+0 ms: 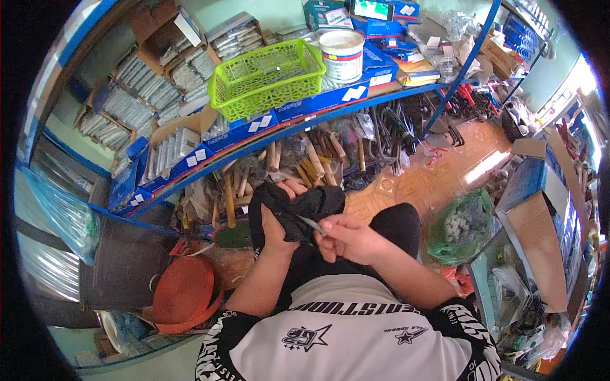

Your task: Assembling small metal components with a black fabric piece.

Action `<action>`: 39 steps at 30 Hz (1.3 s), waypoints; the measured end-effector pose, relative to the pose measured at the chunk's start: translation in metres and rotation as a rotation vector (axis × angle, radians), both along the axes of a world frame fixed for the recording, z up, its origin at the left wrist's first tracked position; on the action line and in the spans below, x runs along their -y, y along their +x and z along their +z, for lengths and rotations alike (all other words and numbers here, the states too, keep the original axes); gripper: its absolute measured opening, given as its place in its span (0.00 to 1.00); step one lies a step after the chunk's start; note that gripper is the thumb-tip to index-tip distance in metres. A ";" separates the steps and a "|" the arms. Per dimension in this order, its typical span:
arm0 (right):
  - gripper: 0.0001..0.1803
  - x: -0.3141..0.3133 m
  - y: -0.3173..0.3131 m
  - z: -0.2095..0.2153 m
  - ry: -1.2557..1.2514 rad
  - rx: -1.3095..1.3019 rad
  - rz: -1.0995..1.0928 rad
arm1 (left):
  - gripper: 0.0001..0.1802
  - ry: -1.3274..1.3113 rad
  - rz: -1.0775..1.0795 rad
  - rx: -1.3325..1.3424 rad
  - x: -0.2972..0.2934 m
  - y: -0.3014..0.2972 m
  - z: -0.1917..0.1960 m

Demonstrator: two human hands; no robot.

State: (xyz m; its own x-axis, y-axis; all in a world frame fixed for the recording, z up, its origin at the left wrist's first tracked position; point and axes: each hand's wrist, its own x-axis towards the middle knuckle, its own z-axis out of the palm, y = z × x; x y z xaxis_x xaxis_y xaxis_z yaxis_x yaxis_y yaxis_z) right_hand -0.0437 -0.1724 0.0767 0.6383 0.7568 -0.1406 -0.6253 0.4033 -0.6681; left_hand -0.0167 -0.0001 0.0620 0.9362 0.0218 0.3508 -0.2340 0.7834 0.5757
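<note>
While the left hand clutches the black cloth, the right hand pinches a thin metal piece at its nine o'clock; work appears midway.

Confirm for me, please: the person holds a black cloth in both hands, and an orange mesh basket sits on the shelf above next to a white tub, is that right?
Not quite. The basket on the shelf is lime green, not orange, as the head view shows. The rest holds: the left hand and the right hand both grip the black cloth, and the white tub stands beside the basket.
</note>
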 end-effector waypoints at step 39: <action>0.08 0.097 0.034 0.048 -0.500 0.664 -0.662 | 0.17 0.937 0.027 -0.087 0.048 0.005 -0.009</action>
